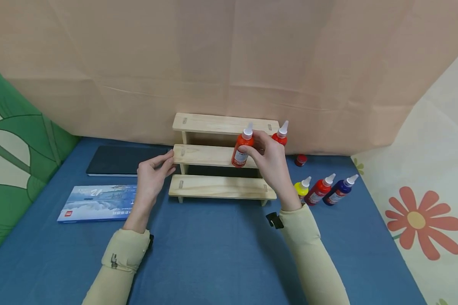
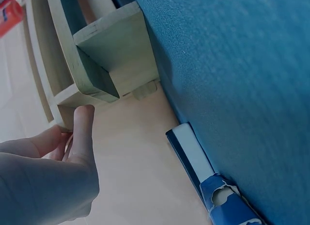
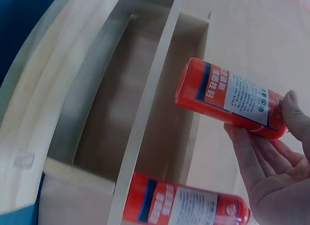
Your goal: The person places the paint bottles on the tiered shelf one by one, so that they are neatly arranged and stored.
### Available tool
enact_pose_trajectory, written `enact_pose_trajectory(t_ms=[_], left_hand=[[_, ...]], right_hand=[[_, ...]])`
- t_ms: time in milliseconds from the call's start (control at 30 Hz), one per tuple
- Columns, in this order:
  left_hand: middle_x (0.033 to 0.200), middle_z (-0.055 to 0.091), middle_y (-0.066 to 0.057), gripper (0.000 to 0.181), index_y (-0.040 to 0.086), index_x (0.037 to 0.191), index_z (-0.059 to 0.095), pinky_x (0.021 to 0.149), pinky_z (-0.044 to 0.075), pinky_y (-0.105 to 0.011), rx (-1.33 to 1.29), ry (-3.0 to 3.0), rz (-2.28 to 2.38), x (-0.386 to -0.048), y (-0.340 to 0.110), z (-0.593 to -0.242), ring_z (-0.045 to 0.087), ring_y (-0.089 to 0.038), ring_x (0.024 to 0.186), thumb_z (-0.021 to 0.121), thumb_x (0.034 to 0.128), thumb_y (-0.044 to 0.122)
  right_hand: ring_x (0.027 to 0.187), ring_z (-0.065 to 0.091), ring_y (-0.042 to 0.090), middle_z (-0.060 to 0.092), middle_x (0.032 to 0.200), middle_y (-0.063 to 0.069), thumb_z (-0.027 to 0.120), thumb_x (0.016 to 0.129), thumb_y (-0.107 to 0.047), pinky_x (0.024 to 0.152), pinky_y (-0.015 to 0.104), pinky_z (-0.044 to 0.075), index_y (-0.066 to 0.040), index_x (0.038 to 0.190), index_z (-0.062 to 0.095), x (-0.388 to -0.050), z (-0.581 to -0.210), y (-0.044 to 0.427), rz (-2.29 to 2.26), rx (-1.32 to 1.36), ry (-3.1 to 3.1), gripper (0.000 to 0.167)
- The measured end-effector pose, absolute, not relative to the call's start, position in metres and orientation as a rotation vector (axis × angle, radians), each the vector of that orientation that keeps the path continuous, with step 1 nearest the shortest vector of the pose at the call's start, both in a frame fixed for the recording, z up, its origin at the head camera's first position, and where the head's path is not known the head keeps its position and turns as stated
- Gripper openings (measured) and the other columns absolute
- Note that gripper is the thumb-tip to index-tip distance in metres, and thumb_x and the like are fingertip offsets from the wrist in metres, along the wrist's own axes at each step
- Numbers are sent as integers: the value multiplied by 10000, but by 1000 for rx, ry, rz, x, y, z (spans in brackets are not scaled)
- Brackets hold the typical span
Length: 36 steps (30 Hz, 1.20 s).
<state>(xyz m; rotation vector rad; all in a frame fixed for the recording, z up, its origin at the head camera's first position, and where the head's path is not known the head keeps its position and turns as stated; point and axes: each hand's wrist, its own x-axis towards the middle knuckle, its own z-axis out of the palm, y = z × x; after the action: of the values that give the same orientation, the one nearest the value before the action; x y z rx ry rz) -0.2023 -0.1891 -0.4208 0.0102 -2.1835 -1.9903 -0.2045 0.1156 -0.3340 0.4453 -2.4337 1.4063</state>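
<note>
My right hand (image 1: 269,159) pinches an orange-red paint bottle (image 1: 241,152) by its upper part, below the white nozzle. The bottle is slightly tilted, in front of the upper tiers of a three-tier wooden display stand (image 1: 221,186). In the right wrist view, its base (image 3: 189,84) appears apart from the tier. A second red paint bottle (image 3: 184,203) stands on a tier at the stand's right end, partly hidden behind my right hand in the head view. My left hand (image 1: 154,171) grips the left end of the middle tier between thumb and fingers.
Right of the stand are a yellow bottle (image 1: 302,186), a red bottle (image 1: 319,190), a dark blue bottle (image 1: 340,191) and a small red cap (image 1: 300,159). On the left lie a black notebook (image 1: 122,160) and a blue-white box (image 1: 97,203). A beige cloth (image 1: 213,63) hangs behind.
</note>
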Motion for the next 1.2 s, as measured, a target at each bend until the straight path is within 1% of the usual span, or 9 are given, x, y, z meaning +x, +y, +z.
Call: enact_pose_trajectory(t_ms=[167, 333, 500, 767, 933, 1200], left_hand=[[1484, 620, -164, 340, -44, 1407, 665, 930, 614, -227, 10, -2190, -1987, -202, -187, -420, 730, -37, 1032, 648, 1088, 74], [1485, 618, -170, 340, -49, 1407, 662, 941, 613, -239, 4, -2189, -2001, -203, -184, -420, 727, -24, 1023, 645, 1089, 72], [1483, 620, -168, 338, -52, 1404, 663, 940, 614, -239, 7, -2195, -1999, -202, -182, -420, 730, -39, 1039, 644, 1090, 73], [1469, 627, -192, 332, -66, 1393, 666, 927, 616, -224, -6, -2169, -2003, -202, -182, -420, 721, 15, 982, 647, 1086, 61], [1471, 625, -193, 338, -66, 1400, 659, 925, 615, -221, 7, -2173, -2003, -202, -182, -420, 719, 19, 979, 644, 1088, 62], [1463, 633, -189, 335, -56, 1399, 666, 925, 617, -231, 7, -2184, -1981, -203, -184, -420, 716, 19, 971, 646, 1088, 66]], right_hand=[[1128, 723, 296, 743, 1262, 167, 822, 968, -96, 1025, 411, 622, 34, 1388, 664, -214, -337, 107, 1417, 461, -2436, 467], [1137, 721, 313, 740, 1273, 184, 824, 965, -86, 1029, 418, 620, 48, 1396, 653, -220, -339, 102, 1409, 457, -2450, 483], [1139, 721, 325, 738, 1279, 193, 822, 969, -110, 1022, 421, 623, 54, 1406, 646, -224, -342, 100, 1359, 450, -2484, 498], [1166, 707, 336, 719, 1318, 197, 812, 982, -127, 1031, 430, 619, 42, 1440, 621, -227, -342, 98, 1339, 437, -2517, 524], [1157, 707, 334, 715, 1320, 201, 798, 997, -139, 1029, 428, 619, 40, 1469, 598, -227, -342, 97, 1339, 435, -2526, 543], [1254, 666, 315, 676, 1397, 189, 798, 1002, -155, 1084, 414, 587, 18, 1526, 534, -222, -344, 101, 1417, 431, -2498, 612]])
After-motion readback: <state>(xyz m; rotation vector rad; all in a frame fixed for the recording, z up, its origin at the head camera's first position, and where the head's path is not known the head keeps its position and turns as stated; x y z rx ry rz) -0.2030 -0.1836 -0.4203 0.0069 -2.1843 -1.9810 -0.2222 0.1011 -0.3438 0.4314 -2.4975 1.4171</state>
